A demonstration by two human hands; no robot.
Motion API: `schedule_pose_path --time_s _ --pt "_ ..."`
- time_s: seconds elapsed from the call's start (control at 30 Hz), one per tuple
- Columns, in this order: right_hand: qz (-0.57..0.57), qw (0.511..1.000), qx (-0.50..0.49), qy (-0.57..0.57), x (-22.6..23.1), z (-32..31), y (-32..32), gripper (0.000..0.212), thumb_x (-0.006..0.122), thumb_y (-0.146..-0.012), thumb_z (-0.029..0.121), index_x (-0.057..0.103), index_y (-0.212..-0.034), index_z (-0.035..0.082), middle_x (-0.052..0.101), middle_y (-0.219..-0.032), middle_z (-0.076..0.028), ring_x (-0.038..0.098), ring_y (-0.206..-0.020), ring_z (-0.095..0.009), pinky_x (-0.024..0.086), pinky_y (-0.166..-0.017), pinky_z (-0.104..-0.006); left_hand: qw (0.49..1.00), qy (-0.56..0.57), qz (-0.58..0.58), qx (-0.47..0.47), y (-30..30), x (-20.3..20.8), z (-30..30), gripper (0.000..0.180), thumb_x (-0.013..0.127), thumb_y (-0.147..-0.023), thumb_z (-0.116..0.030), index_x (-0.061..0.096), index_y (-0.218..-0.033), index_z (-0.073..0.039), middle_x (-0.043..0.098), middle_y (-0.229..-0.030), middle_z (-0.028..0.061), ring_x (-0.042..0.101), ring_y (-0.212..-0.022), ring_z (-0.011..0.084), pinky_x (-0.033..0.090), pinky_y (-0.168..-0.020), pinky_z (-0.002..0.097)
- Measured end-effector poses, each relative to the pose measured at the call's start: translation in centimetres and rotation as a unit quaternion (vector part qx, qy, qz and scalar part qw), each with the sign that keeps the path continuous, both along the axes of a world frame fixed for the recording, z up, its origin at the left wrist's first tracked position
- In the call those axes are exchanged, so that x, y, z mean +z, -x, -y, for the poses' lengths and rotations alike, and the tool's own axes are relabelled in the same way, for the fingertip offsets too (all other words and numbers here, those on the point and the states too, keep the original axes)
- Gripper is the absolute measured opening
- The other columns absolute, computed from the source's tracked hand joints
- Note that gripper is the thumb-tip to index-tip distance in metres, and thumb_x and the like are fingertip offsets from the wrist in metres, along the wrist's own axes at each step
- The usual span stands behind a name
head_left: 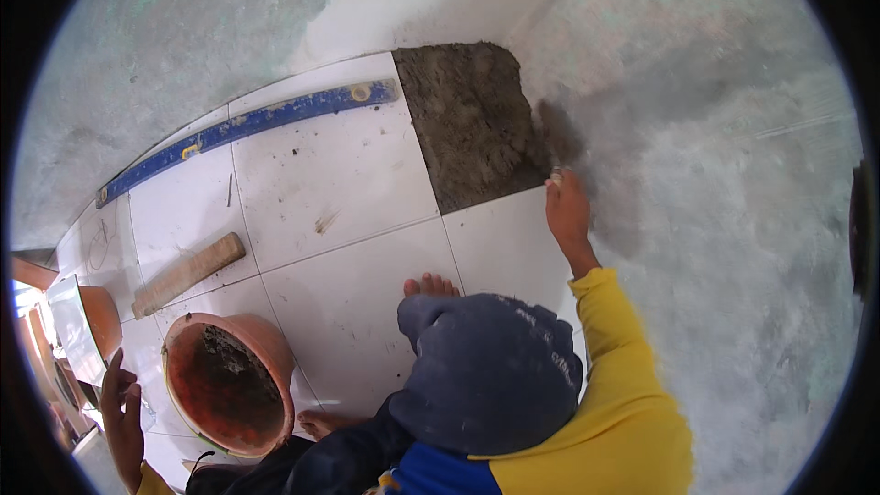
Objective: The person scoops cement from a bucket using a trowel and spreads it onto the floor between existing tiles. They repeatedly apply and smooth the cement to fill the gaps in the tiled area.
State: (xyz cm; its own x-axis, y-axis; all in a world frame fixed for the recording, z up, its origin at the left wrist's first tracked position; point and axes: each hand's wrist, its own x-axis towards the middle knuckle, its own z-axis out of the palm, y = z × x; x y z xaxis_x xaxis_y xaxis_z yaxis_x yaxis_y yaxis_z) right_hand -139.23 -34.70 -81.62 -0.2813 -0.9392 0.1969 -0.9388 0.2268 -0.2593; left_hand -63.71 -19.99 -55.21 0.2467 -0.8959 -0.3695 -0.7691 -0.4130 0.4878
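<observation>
My right hand (568, 211) is closed at the corner, where the mortar bed (467, 124) meets the right wall. It seems to hold a trowel (557, 130), whose brown, blurred blade lies against the foot of that wall; most of the handle is hidden by the fingers. The mortar is dark, rough and wet-looking, bordered by white floor tiles (339, 174). My left hand (124, 417) is raised at the lower left with its fingers apart and nothing visible in it. Beside it stands an orange bucket (275, 348) with some dark mortar inside.
A long blue spirit level (257, 124) lies along the far wall. Nearer, a wooden block (190, 273) rests on the tiles. A white panel (75, 330) leans by another orange container (103, 319) at the left. My bent knee (486, 376) and bare foot (429, 286) are between my arms.
</observation>
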Motion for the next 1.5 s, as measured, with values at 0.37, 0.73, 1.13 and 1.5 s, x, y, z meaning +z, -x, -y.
schedule_pose_path --time_s 0.37,0.73,1.13,1.5 --pt "0.107 0.979 0.095 -0.145 -0.1 -3.1 -3.1 0.031 0.056 -0.104 0.03 0.061 -0.107 0.0 0.07 -0.089 -0.026 0.069 -0.085 -0.045 0.054 -0.076 -0.0513 0.998 -0.019 0.066 -0.011 -2.1 -6.1 0.8 0.046 0.062 -0.102 -0.012 0.056 -0.148 -0.006 0.062 -0.098 0.0043 0.056 -0.088 0.0128 0.047 -0.084 0.0274" --pt "0.523 0.798 -0.163 -0.251 4.9 -3.0 -2.9 0.038 0.052 -0.108 0.038 0.058 -0.097 0.002 0.053 -0.067 -0.005 0.055 -0.049 -0.016 0.047 -0.044 -0.0338 0.944 -0.216 0.041 0.245 -13.1 -11.8 -11.3 0.071 0.05 -0.098 -0.066 0.059 -0.144 -0.013 0.067 -0.119 0.0099 0.064 -0.104 0.0237 0.055 -0.067 0.0471" --pt "0.062 0.771 0.625 -0.105 17.9 1.6 -27.3 0.034 0.062 -0.103 0.026 0.06 -0.126 0.002 0.068 -0.102 -0.018 0.068 -0.08 -0.034 0.053 -0.068 -0.0434 0.963 -0.073 -0.15 0.213 -1.9 -8.9 -9.0 0.057 0.053 -0.104 -0.057 0.066 -0.113 -0.002 0.063 -0.086 0.0006 0.061 -0.073 0.0106 0.055 -0.063 0.0279" --pt "-0.226 0.617 0.692 -0.298 16.8 1.3 -42.8 0.032 0.055 -0.104 0.025 0.063 -0.105 -0.005 0.069 -0.087 -0.026 0.07 -0.081 -0.044 0.056 -0.074 -0.0522 0.972 0.134 -0.162 0.108 6.6 -7.8 -3.5 0.05 0.059 -0.105 -0.044 0.067 -0.095 0.004 0.058 -0.071 0.0037 0.055 -0.067 0.0108 0.049 -0.062 0.0317"
